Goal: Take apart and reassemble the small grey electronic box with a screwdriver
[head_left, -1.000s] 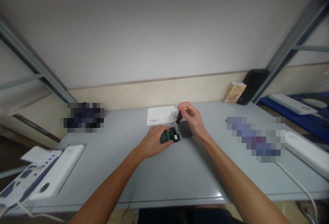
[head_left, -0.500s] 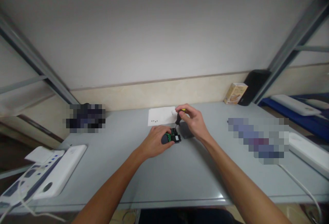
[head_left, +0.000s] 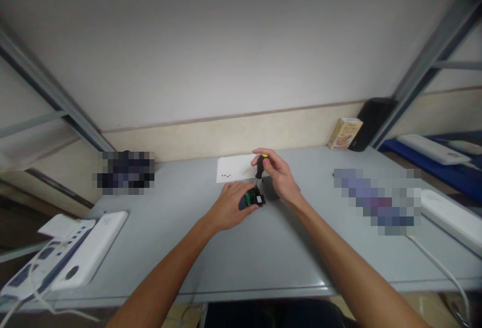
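Note:
On the tabletop my left hand (head_left: 229,206) is closed around the sides of what looks like an opened computer mouse (head_left: 258,200), with its green circuit board and a black part with a small white label showing. A small screwdriver (head_left: 259,167), dark with a yellow end, is held in the fingers of my right hand (head_left: 280,175). It stands nearly upright, its shaft reaching down to the far edge of the mouse; the exact spot of its tip is too small to tell. Partly behind my right hand lies a dark grey cover piece (head_left: 269,189).
A white paper sheet (head_left: 235,165) with several tiny dark pieces, perhaps screws, lies behind my hands. White power strips (head_left: 90,252) stand at the left. At the back right are a yellow box (head_left: 345,133) and a black case (head_left: 373,123). A white cable (head_left: 439,262) runs along the right.
My right hand and the screwdriver have shifted slightly left and toward the back, and the screwdriver is a little more upright. The mouse is turned slightly in my left hand.

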